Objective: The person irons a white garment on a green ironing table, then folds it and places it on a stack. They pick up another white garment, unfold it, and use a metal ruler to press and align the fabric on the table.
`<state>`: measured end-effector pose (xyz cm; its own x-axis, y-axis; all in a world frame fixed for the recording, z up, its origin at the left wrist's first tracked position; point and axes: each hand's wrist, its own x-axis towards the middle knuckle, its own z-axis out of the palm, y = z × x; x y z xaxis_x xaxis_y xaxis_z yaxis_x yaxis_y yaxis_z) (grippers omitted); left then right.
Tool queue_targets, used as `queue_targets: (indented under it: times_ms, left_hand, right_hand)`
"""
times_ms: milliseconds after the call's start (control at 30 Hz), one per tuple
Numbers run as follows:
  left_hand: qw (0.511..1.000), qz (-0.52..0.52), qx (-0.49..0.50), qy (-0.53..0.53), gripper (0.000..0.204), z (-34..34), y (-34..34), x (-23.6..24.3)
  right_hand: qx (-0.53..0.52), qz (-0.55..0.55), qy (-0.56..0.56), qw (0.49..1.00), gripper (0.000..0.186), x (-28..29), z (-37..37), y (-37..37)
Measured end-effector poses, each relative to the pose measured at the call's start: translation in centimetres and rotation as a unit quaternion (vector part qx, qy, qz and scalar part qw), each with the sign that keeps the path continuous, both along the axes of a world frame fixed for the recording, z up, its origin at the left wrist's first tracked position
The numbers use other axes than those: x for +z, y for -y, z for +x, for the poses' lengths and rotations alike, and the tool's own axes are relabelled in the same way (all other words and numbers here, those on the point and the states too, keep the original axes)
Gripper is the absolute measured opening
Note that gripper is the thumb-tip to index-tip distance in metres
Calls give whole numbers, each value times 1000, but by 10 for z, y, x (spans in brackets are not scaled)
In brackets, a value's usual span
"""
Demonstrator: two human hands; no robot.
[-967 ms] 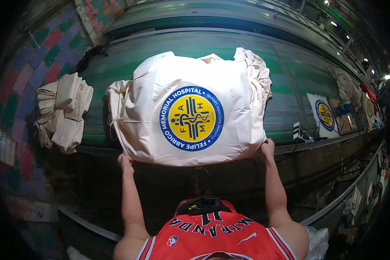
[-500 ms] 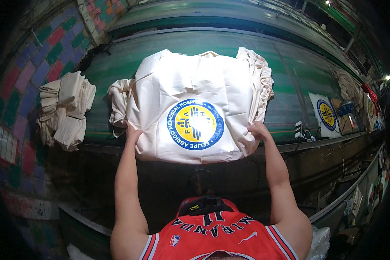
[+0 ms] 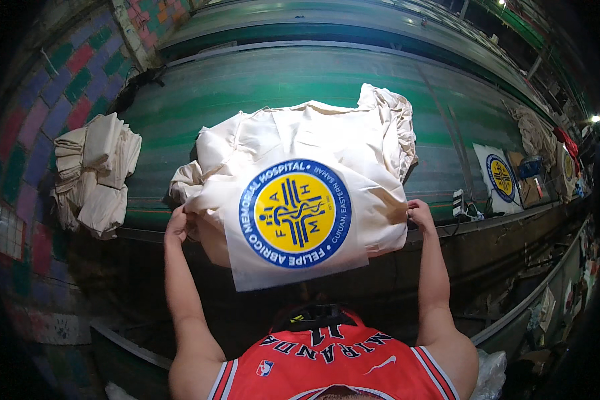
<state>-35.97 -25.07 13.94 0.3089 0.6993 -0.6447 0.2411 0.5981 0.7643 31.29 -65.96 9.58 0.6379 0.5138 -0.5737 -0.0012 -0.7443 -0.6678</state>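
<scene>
A bulky bundle of cream cloth (image 3: 300,130) lies at the front edge of the green table, rumpled and bunched at both sides. Over its front rests a pale, straight-edged sheet (image 3: 253,277) bearing a round blue-and-yellow emblem, its lower corners sticking out past the cloth toward me. My left hand (image 3: 177,223) pinches the cloth at its left side. At the right side, my right hand (image 3: 419,216) has closed fingers on the cloth's edge. Whether the cloth is a bag or a garment I cannot tell.
A stack of folded cream cloth (image 3: 97,173) sits at the table's left end, near a painted brick wall (image 3: 63,110). On the right lie another emblem sheet (image 3: 500,177), a white cable (image 3: 472,210) and more cloth (image 3: 539,133). The long green table (image 3: 280,77) stretches across.
The cloth's far edge has come nearer to me and sunk into folds. The emblem sheet has shifted and tilted, now overhanging the near edge. Both hands have moved outward and slightly down.
</scene>
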Motion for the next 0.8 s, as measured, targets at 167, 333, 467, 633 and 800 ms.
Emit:
queue_targets:
  times_ms: [167, 333, 467, 633, 800]
  left_hand:
    - [956, 209, 135, -156, 71, 9, -19, -35]
    - [974, 179, -23, -139, 108, 33, -32, -72]
    - [863, 260, -171, -398, 112, 48, -38, -91]
    - [866, 147, -334, -342, 61, 56, -54, -66]
    - [849, 261, -73, -453, 89, 57, -29, -8]
  right_hand:
    - [-37, 162, 160, 973, 57, -36, 5, -50]
    - [99, 98, 81, 987, 119, -30, -16, -110]
    - [231, -44, 101, 967, 117, -27, -23, -134]
    - [308, -144, 222, 914, 40, -29, -9, -136]
    - [206, -8, 119, 971, 34, -6, -12, -120]
